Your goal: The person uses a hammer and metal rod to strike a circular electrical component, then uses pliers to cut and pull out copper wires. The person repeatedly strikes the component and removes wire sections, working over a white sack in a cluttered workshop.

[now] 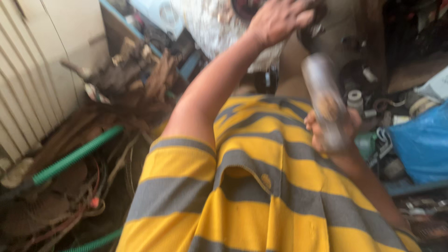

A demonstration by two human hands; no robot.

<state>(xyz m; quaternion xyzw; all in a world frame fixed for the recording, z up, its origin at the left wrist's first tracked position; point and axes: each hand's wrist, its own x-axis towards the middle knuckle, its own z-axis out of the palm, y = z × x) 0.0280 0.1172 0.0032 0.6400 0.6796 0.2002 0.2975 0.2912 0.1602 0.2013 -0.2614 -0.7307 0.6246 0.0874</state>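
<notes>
The frame is blurred by motion. My left hand [279, 19] is stretched forward to the top of the view, fingers curled against a dark round part [322, 32] beside a whitish speckled object [212, 28]; whether it grips anything is unclear. My right hand [332, 133] is raised in front of my yellow-and-grey striped shirt [252, 186] and is wrapped around a grey metal cylinder [322, 93] that points up and away from me.
A green hose [74, 156] runs across a tangle of wires and brown scrap at the lower left. White ribbed panels [32, 79] stand at the left. A blue plastic bag [420, 144] and small metal parts [357, 100] crowd the right.
</notes>
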